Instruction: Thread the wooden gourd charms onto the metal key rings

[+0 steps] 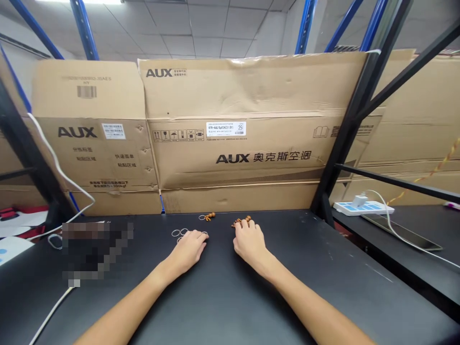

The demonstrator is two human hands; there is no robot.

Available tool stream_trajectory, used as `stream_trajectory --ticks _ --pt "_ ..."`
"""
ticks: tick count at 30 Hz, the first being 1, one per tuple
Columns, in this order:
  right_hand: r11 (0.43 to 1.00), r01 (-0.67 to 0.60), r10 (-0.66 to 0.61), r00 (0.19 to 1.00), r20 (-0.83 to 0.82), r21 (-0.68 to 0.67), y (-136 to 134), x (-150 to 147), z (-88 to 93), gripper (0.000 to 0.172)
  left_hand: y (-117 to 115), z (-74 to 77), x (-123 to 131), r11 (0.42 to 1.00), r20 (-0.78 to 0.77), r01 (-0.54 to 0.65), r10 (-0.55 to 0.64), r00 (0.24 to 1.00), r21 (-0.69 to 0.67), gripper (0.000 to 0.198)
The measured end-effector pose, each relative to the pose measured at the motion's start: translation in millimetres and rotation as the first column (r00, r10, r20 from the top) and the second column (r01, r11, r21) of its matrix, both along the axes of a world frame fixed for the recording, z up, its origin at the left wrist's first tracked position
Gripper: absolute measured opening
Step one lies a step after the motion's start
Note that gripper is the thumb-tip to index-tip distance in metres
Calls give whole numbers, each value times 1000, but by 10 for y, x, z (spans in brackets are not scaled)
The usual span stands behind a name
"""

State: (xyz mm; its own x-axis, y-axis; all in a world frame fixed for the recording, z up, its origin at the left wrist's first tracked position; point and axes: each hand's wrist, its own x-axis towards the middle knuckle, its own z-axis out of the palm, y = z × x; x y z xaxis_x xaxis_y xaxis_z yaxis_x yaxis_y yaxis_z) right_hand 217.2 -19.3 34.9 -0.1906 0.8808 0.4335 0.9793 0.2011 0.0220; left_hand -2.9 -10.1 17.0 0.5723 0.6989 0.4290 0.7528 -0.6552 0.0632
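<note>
Both my hands rest on a black table point(223, 297). My left hand point(189, 248) lies palm down, its fingers reaching onto several small metal rings point(178, 233). My right hand point(249, 239) lies palm down with fingers stretched out, its fingertips touching a small brown charm cluster point(241, 221). A second brown charm on a ring point(207, 217) lies between and beyond the two hands. Neither hand is closed around anything that I can see.
Large AUX cardboard boxes point(237, 139) stand along the table's far edge. A black rack post point(345, 143) rises at right. A white and blue power strip point(362, 207) and a flat dark tablet point(402, 232) lie on the right table. A white cable point(53, 163) runs at left.
</note>
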Motion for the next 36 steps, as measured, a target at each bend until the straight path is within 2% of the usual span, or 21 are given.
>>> stream_trajectory --ticks 3,6,8,10,13,15,18,24,28,36 --pt "994 68 -66 997 28 -85 0 36 -42 25 -3 9 3 1000 28 9 -8 1000 -10 21" --pt "988 11 -8 1000 22 -155 -5 16 -80 24 -14 28 9 999 64 16 -14 998 -37 21" --pt "980 -80 84 996 12 -180 -22 -15 -77 25 -28 45 16 998 88 21 -15 996 -61 21" --pt "956 -223 225 974 -11 -189 -53 -51 -57 29 -41 57 21 997 108 29 -20 994 -78 20" --pt "852 -496 486 868 -102 -166 -108 -93 -27 39 -50 59 20 996 106 27 -19 994 -81 17" --pt "788 -602 579 795 -180 -130 -128 -107 -25 40 -51 56 15 997 81 10 -3 997 -79 14" --pt "791 -603 566 785 -251 -100 -114 -106 -48 37 -51 57 17 997 42 -3 7 999 -80 13" --pt "839 -533 494 832 -253 -114 -56 -98 -94 17 -44 66 42 998 11 -22 23 1000 -63 16" --pt "854 -511 470 838 -278 -94 -58 -110 -110 13 -34 43 38 997 18 3 -2 1000 -72 15" --pt "858 -511 454 805 -382 -58 -20 -115 -175 13 -38 14 84 972 241 16 42 969 -234 17"
